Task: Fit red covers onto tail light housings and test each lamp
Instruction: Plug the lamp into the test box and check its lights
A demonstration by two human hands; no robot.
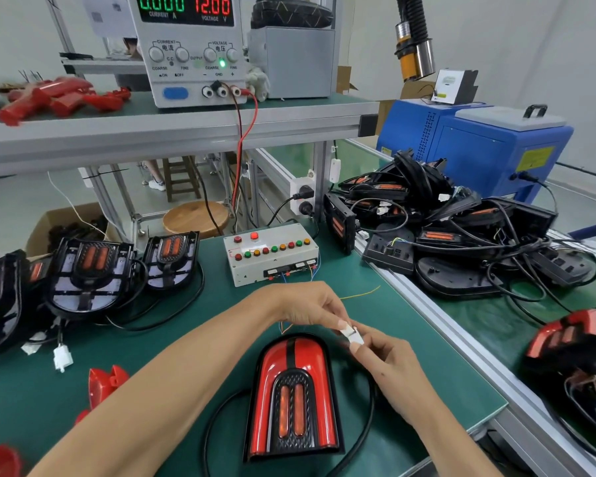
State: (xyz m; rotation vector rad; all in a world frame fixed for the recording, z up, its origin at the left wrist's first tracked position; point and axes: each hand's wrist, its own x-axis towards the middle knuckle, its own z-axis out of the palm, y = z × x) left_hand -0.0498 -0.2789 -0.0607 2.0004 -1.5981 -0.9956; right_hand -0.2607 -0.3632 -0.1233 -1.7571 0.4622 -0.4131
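Green matting covers the desk (386, 339), which carries everything within reach. Directly below the fingers, toward the person, lies the assembled tail light (293, 397), red cover already seated on its housing, long axis running away from the person, rounded end nearest the fingers. Its black cable (365, 432) loops round the lamp's right flank and rises toward the hands.

Beyond the fingers, well apart, stands the white test box (272, 253) with its row of coloured buttons; thin coloured wires (358, 293) trail from its front face back toward the hands. Uncovered housings (90, 273) lie far to the left of the fingers. A heap of black housings (461, 228) lies beyond and to the right, past the aluminium rail (437, 325).

Left hand (310, 306) and right hand (382, 356) meet above the lamp's rounded end. The fingers of both pinch the white connector (350, 333), left from above, right from below; whether its two halves are fully mated cannot be told. The power supply (190, 46) reads zero current, so the lamp is judged not yet energised.

The coming move turns on the connector's axis, which slants from upper left to lower right between the fingertips. Both hands are equally near. Open matting surrounds the hands on the far side; the rail edge lies near on the right.
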